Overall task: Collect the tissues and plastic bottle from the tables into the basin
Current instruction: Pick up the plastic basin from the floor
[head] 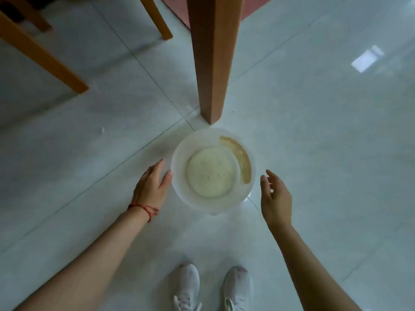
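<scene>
A round translucent white basin [179,187] stands on the tiled floor just in front of a wooden table leg. Its bottom looks yellowish and a brown stain runs along its right inner wall; nothing lies inside. My left hand [151,187] is open at the basin's left rim, thumb touching or almost touching it. My right hand [276,198] is open a short way off the right rim, fingers spread, holding nothing. No tissues or plastic bottle are in view.
The thick table leg [213,59] rises right behind the basin. Orange chair legs [42,55] stand at the far left, another chair leg [157,19] at the top. My white shoes [213,288] are at the bottom. A small white scrap [102,129] lies on the floor.
</scene>
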